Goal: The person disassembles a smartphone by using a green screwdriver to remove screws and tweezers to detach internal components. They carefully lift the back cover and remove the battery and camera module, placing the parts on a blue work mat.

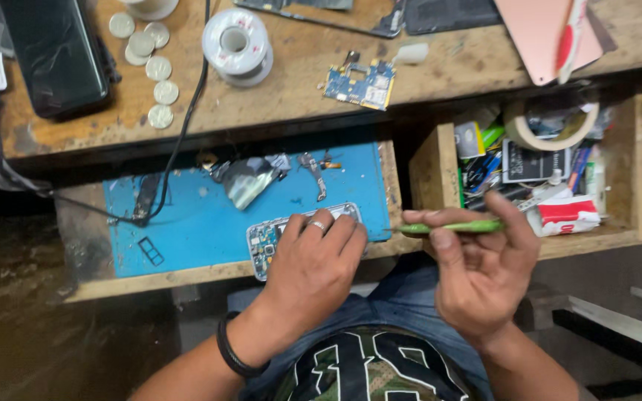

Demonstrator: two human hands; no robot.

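Bottom centre: left hand (313,267), ring on one finger and dark band at the wrist, lies flat w/ fingers closed down over an opened phone body (276,241), pinning it to the blue mat (187,223). Only the phone's left end and top edge show; exposed board and small parts visible there.

Lower right of centre: right hand (481,278) pinches a thin green tool (455,227) between thumb and fingers, shaft roughly level, tip pointing left toward the phone's right end, just beside it. Can't tell if tip touches.

Handling, as a judgement: the phone body looks light, stiff, fragile; bare board means hold by the frame edges, not the components. Tool is light and slim, probably slippery, so grip mid-shaft.

Mid frame: the mat sits in a pulled-out drawer (113,282), w/ a shiny metal shield (247,182) and a flex strip (313,174) on it. Right: a second drawer (432,167) crammed w/ a tape roll (551,126) and misc bits.

Top: desk (299,82) w/ a loose circuit board (362,83), solder spool (237,44), coins (150,67), dark phone (57,52) upper left.
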